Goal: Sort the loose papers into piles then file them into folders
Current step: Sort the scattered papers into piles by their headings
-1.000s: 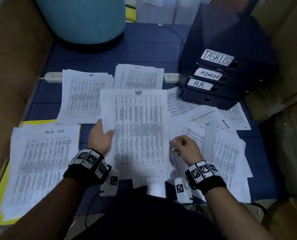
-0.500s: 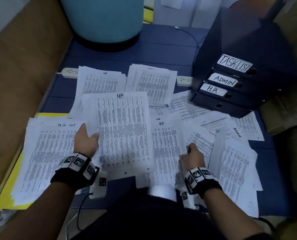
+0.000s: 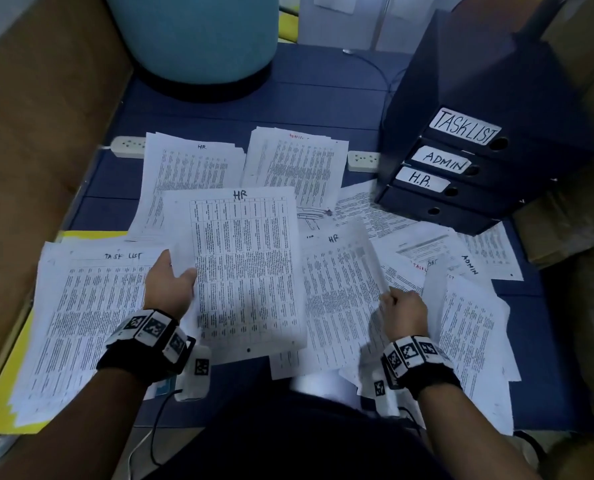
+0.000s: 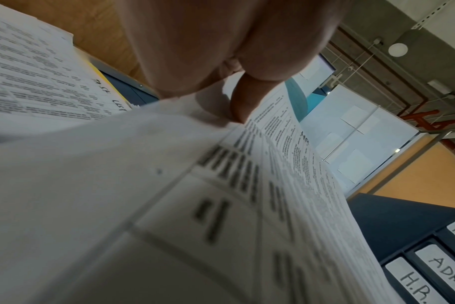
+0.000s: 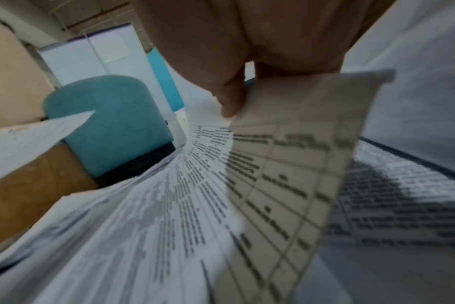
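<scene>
Much of the printed text on the sheets is too small or too blurred to be read; only handwritten headings can be made out. In both wrist views the foreground paper is smeared out of focus, and the fingers under each sheet are being hidden by the paper itself. A power strip (image 3: 129,147) is being partly covered by the far piles, and a yellow folder (image 3: 1,386) is being hidden under the near-left pile except for its edges.

Four dark blue lever-arch binders (image 3: 468,161) are lying stacked at the far right, their spines labelled TASKLIST, ADMIN and H.R., the lowest unlabelled; whether anything is inside them cannot be told.

On the blue worktop (image 3: 288,109) three piles are being kept: the TASK LIST pile (image 3: 81,323) at the near left, an HR pile (image 3: 188,174) beyond it, and a pile with a red heading (image 3: 299,164) beside that. Loose papers (image 3: 468,313) are lying overlapped at the right, some marked ADMIN.

An HR sheet (image 3: 247,268) is being held above the worktop by the left hand (image 3: 169,285), pinched at its left edge with the thumb on top, as is being shown in the left wrist view. A second HR sheet (image 3: 337,292) is being pinched at its right edge by the right hand (image 3: 404,313), thumb (image 5: 231,98) pressed on the curling paper. A teal stool (image 3: 198,32) is standing beyond the piles.
</scene>
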`<state>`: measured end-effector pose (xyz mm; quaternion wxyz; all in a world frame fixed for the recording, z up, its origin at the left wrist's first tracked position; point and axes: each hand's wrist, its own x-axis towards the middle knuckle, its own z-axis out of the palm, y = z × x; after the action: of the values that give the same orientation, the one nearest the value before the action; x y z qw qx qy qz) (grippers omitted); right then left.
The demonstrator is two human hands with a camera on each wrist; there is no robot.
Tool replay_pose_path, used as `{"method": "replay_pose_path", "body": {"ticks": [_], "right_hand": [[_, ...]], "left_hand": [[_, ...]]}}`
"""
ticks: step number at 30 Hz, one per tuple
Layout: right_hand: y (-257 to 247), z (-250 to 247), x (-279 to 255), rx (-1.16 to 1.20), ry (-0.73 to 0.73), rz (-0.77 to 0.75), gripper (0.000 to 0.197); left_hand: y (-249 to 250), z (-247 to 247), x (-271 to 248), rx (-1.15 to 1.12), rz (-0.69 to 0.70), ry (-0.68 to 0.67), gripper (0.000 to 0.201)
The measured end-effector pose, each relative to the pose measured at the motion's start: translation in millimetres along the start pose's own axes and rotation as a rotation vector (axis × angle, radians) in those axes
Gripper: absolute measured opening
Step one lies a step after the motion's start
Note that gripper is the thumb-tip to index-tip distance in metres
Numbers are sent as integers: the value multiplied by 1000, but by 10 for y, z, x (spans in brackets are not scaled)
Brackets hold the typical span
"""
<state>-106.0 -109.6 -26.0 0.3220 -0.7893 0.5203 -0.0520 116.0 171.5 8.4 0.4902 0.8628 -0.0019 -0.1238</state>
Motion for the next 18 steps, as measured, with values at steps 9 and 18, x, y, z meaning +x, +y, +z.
{"method": "replay_pose_path", "body": {"ticks": [9, 18], "right_hand": [[-107, -407, 185, 513, 257, 7, 22], [-495, -416, 142, 648, -30, -122, 20]], "left_hand": [[37, 49, 92, 61, -17, -13, 30], [216, 123, 49, 145, 26, -11, 42]]}}
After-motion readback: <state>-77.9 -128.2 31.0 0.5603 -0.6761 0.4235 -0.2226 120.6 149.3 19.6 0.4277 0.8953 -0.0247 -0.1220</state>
